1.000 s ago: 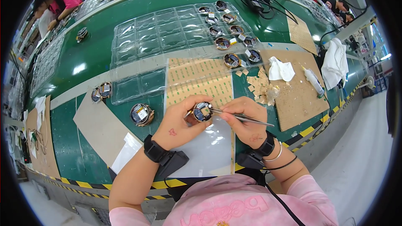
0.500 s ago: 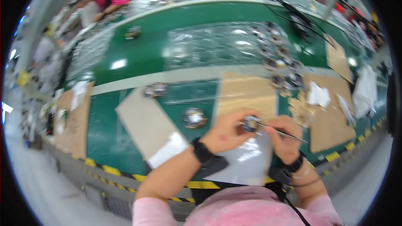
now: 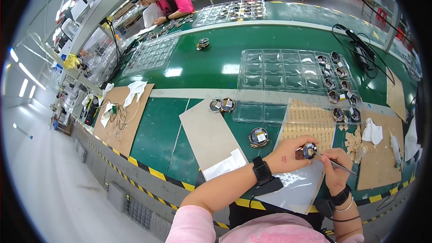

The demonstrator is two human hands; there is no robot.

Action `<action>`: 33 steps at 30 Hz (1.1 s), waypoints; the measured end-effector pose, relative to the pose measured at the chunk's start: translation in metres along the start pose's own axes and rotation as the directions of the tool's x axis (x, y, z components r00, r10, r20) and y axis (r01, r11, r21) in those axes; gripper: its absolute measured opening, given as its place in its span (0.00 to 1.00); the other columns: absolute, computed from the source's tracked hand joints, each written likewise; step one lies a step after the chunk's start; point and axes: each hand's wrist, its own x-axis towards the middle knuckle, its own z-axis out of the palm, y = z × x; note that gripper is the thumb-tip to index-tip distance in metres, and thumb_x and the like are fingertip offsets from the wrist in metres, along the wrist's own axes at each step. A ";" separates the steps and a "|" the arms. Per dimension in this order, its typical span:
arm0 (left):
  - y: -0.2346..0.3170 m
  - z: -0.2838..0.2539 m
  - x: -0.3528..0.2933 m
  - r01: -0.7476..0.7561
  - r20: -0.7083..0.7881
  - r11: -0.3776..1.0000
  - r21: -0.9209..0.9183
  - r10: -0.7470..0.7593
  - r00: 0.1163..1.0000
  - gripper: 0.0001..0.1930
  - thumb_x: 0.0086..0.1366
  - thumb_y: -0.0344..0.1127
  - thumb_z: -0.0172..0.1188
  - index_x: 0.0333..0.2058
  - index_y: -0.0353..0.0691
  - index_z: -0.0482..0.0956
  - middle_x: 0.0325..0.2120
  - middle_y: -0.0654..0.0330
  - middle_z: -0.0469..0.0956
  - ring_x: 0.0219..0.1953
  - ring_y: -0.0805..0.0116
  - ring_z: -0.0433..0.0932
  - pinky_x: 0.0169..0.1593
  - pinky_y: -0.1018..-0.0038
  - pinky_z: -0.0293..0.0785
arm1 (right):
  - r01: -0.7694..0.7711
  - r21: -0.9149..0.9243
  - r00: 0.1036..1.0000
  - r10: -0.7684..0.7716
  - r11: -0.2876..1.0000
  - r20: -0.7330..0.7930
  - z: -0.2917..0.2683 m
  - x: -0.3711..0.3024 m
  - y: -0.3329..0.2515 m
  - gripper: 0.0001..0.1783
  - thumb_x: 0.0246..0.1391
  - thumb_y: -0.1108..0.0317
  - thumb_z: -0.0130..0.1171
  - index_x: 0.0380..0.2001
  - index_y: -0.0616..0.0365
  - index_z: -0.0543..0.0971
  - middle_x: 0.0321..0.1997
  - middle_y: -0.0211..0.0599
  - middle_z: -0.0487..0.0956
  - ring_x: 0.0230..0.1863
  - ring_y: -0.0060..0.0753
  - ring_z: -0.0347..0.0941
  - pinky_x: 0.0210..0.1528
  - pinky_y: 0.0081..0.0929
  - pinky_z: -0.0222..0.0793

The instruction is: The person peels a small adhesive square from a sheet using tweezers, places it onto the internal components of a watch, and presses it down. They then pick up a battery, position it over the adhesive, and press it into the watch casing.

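Note:
My left hand [image 3: 288, 156] is closed around the side of a small round electronic module [image 3: 309, 151], held up above the table. Its open face, with dark and shiny parts, points toward my right hand. In my right hand [image 3: 335, 171] metal tweezers [image 3: 344, 167] are gripped like a pen, their tips at the module's edge. Whether the tips pinch anything is too small to tell. Under both hands lie a patterned tan adhesive sheet [image 3: 310, 119] and a glossy translucent sheet [image 3: 288, 189]. A larger round module [image 3: 258, 137] rests on the green table left of my hands.
Ahead, a clear plastic tray [image 3: 276, 74] holds several modules along its right side. Two modules [image 3: 222, 104] sit at the top of a grey board [image 3: 211, 132]. Tan scraps [image 3: 354, 145] and a brown board [image 3: 380, 166] lie rightward. Across the bench, a person in pink [image 3: 180, 2] handles parts.
The whole view has swung toward the left and sharpened, so the bench and hands sit farther right in the picture. Both hands keep hold of the module and the tweezers.

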 end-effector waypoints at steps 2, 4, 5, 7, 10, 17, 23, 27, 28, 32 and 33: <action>0.001 0.002 -0.002 0.045 -0.005 0.998 -0.051 -0.045 0.999 0.26 0.52 0.24 0.63 0.51 0.40 0.71 0.40 0.61 0.75 0.40 0.75 0.75 0.41 0.78 0.73 | -0.083 0.065 0.997 0.083 0.994 0.001 -0.002 -0.004 0.003 0.04 0.49 0.78 0.62 0.28 0.64 0.77 0.30 0.39 0.78 0.30 0.27 0.73 0.33 0.21 0.68; 0.000 0.003 0.000 0.064 0.006 0.994 -0.084 -0.064 0.998 0.26 0.50 0.24 0.64 0.50 0.40 0.71 0.41 0.59 0.75 0.41 0.73 0.75 0.42 0.77 0.73 | -0.128 0.086 0.992 0.129 0.988 -0.006 -0.004 -0.006 0.008 0.03 0.50 0.77 0.62 0.27 0.63 0.77 0.30 0.39 0.78 0.30 0.26 0.74 0.33 0.21 0.68; -0.001 0.005 0.001 0.052 -0.004 0.997 -0.052 -0.052 0.999 0.26 0.52 0.24 0.63 0.51 0.40 0.71 0.41 0.60 0.75 0.40 0.75 0.75 0.42 0.78 0.73 | -0.188 0.155 0.982 0.188 0.970 0.018 -0.006 -0.008 0.008 0.04 0.52 0.76 0.61 0.27 0.63 0.76 0.30 0.38 0.77 0.29 0.25 0.73 0.33 0.21 0.68; -0.002 0.006 0.002 0.024 -0.013 1.000 0.003 -0.024 1.000 0.26 0.55 0.24 0.63 0.53 0.41 0.70 0.42 0.62 0.74 0.40 0.78 0.75 0.41 0.81 0.74 | -0.308 0.280 0.951 0.302 0.909 0.064 -0.010 -0.010 0.008 0.05 0.55 0.72 0.59 0.27 0.61 0.74 0.29 0.37 0.77 0.26 0.24 0.73 0.33 0.20 0.68; -0.002 0.004 0.002 0.122 -0.007 0.992 -0.024 -0.122 0.993 0.27 0.54 0.23 0.64 0.54 0.41 0.69 0.44 0.64 0.73 0.43 0.77 0.74 0.42 0.80 0.74 | -0.368 0.406 0.922 0.385 0.836 0.043 -0.011 -0.004 0.005 0.06 0.56 0.70 0.58 0.28 0.60 0.74 0.27 0.35 0.76 0.27 0.25 0.74 0.32 0.21 0.69; 0.007 0.002 0.005 0.165 0.020 0.986 -0.036 -0.164 0.986 0.27 0.53 0.21 0.64 0.53 0.41 0.70 0.44 0.64 0.73 0.44 0.77 0.74 0.44 0.81 0.73 | -0.325 0.395 0.857 0.444 0.860 -0.262 -0.050 0.005 -0.003 0.07 0.57 0.69 0.58 0.31 0.61 0.74 0.29 0.36 0.78 0.30 0.26 0.77 0.35 0.21 0.73; 0.006 0.004 0.004 0.127 -0.029 0.991 -0.045 -0.128 0.991 0.25 0.53 0.22 0.64 0.51 0.41 0.72 0.41 0.63 0.76 0.41 0.77 0.76 0.40 0.82 0.75 | -0.359 0.212 0.809 0.416 0.909 -0.415 -0.096 -0.013 0.017 0.08 0.57 0.68 0.59 0.33 0.62 0.74 0.30 0.37 0.79 0.32 0.25 0.77 0.36 0.20 0.73; 0.004 0.003 0.003 0.115 -0.029 0.993 -0.027 -0.116 0.993 0.25 0.54 0.22 0.64 0.52 0.39 0.71 0.40 0.62 0.76 0.42 0.76 0.77 0.40 0.80 0.75 | -0.388 0.214 0.766 0.443 0.896 -0.466 -0.103 -0.015 0.022 0.09 0.56 0.68 0.60 0.34 0.63 0.74 0.30 0.36 0.79 0.31 0.24 0.77 0.36 0.20 0.73; 0.004 0.002 0.003 0.116 -0.030 0.993 -0.021 -0.117 0.993 0.25 0.54 0.22 0.64 0.52 0.39 0.71 0.40 0.62 0.76 0.42 0.76 0.77 0.40 0.80 0.75 | -0.377 0.214 0.768 0.433 0.901 -0.472 -0.102 -0.016 0.022 0.09 0.56 0.68 0.61 0.34 0.63 0.74 0.30 0.36 0.79 0.31 0.24 0.77 0.36 0.19 0.73; 0.004 0.002 0.002 0.173 -0.037 0.951 -0.256 -0.188 0.981 0.26 0.57 0.23 0.62 0.54 0.38 0.67 0.40 0.57 0.77 0.42 0.70 0.79 0.40 0.78 0.77 | -0.383 0.066 0.830 0.374 0.922 -0.413 -0.103 -0.017 0.028 0.08 0.55 0.70 0.61 0.33 0.63 0.75 0.30 0.34 0.79 0.28 0.22 0.75 0.33 0.18 0.71; 0.007 0.001 0.003 0.205 -0.026 0.932 -0.298 -0.223 0.975 0.26 0.58 0.23 0.61 0.55 0.37 0.65 0.40 0.56 0.77 0.42 0.68 0.79 0.40 0.77 0.77 | -0.383 -0.012 0.858 0.351 0.924 -0.375 -0.103 -0.017 0.029 0.08 0.54 0.70 0.62 0.32 0.63 0.76 0.30 0.33 0.79 0.27 0.21 0.74 0.32 0.18 0.70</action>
